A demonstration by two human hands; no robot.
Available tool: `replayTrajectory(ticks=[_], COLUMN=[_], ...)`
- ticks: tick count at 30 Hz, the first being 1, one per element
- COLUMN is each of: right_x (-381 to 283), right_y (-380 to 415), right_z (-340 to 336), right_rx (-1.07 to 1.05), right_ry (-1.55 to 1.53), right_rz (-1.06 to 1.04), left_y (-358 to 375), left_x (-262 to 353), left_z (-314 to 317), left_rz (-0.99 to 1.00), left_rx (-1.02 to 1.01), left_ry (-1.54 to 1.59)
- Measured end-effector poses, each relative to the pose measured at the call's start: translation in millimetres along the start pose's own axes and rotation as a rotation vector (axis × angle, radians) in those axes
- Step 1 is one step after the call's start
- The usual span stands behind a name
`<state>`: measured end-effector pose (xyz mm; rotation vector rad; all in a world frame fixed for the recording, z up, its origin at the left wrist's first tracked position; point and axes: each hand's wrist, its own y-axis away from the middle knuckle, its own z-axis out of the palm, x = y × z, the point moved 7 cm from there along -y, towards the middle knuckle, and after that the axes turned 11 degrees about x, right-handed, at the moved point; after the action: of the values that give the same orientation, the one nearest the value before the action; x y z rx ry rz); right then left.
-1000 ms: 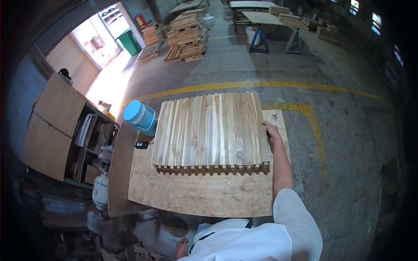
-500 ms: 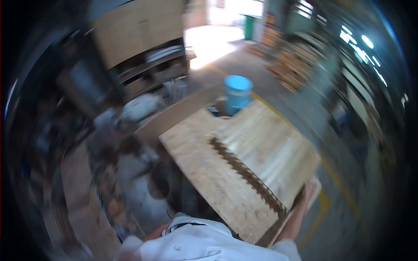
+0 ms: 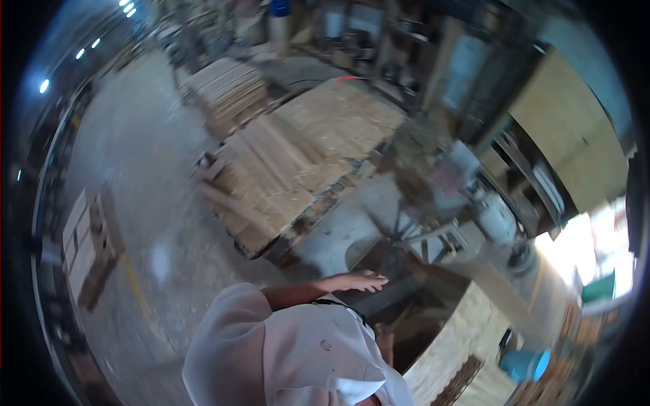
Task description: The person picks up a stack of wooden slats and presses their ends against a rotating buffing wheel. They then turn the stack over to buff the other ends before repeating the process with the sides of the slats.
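My left hand (image 3: 365,281) is held in front of my body with its fingers stretched and nothing in it, above a dark gap beside the work table. My right hand (image 3: 384,342) shows only in part, close to my shirt and near the table's edge; its fingers are blurred. The plywood-topped table (image 3: 440,345) stands at the lower right, with a row of small brown wooden pieces (image 3: 462,380) on it. A blue bucket (image 3: 525,365) is at its far end.
A broad wooden table (image 3: 365,111) holding long strips (image 3: 271,152) stands ahead, with stacked boards (image 3: 227,88) behind it. Pale blocks (image 3: 84,243) sit on the floor at left. A metal frame (image 3: 440,240) and a shelf unit (image 3: 528,176) are to the right.
The view has swung left, moving the bucket and its table to the lower right. My left hand has come into sight; my right hand is off the board's edge and nearer my body.
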<state>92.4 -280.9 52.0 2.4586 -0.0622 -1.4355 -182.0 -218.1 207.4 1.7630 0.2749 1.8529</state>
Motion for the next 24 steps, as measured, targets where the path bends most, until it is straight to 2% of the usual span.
replayTrajectory(ticks=[1, 2, 3, 4, 6, 8, 9, 10, 12, 14, 16, 18, 22, 24], right_x=[34, 29, 21, 18, 15, 18, 12, -10, -105, -150, -194, -250, -366, -401], right_y=[-6, -33, -58, -75, -102, -120, -147, -173, -220, -285, -349, -400, -446, -468], right_z=[-16, -4, 11, 29, 60, 90, 89, 96, 126, 172, 233, 286, 376, 414], right_rx=[-0.057, -0.137, -0.209, -0.274, -0.386, -0.49, -0.48, -0.448, -0.488, -0.39, -0.543, -0.5, -0.614, -0.637], right_ry=[0.034, 0.171, 0.301, 0.423, 0.657, 0.883, 0.65, 0.405, 0.386, 0.235, 0.132, 0.119, 0.105, 0.071], right_rz=[-0.024, -0.1, -0.175, -0.245, -0.384, -0.518, -0.114, 0.284, 0.239, 0.112, 0.047, -0.232, -0.321, -0.545], left_y=[17, 33, 7, 66, 91, 126, 146, 155, 170, 167, 152, 118, 88, 80], left_x=[11, 13, -27, 10, -34, -63, -68, -72, -83, -76, -73, -72, -7, 17], left_z=[-38, -76, -127, -155, -223, -264, -274, -279, -286, -286, -298, -307, -340, -362], left_rz=[0.06, 0.025, 0.438, 0.26, 0.178, 0.103, 0.051, 0.039, -0.003, -0.033, -0.059, -0.062, -0.006, 0.2], left_rx=[0.129, 0.245, 0.254, 0.463, 0.777, 1.041, 1.159, 1.171, 1.299, 1.362, 1.442, 1.375, 1.434, 1.501], left_ry=[0.033, 0.097, 0.079, 0.182, 0.224, 0.355, 0.459, 0.463, 0.654, 0.709, 0.774, 0.781, 0.822, 0.622])
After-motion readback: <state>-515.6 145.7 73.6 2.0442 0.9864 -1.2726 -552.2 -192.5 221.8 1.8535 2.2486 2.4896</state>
